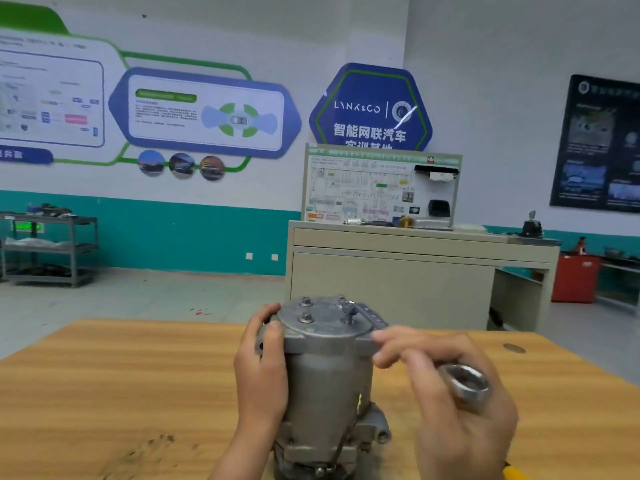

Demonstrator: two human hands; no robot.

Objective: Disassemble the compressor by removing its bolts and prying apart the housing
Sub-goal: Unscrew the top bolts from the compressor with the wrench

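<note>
Tipping is the main risk: the compressor (329, 372) stands upright on the wooden table (104, 375), so a hard pull on a top bolt (306, 318) could topple it or slip the wrench (464, 382). The left hand (259, 375) grips the compressor's side. The right hand (453, 431) holds the wrench, its fingertips (384, 339) touching the rim.

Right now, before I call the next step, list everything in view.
compressor: one, grey metal, upright at table centre
bolts: at least three, grey, on the compressor's top cover
wrench: one, silver, ring end in the right hand
table: one, light wood, foreground
cabinet: one, beige, behind the table
training board: one, white, atop the cabinet
shelf rack: one, grey, far left
low cabinet: one, red, far right
left hand: grips the compressor's left side
right hand: holds the wrench, fingers touching the cover's edge
</note>
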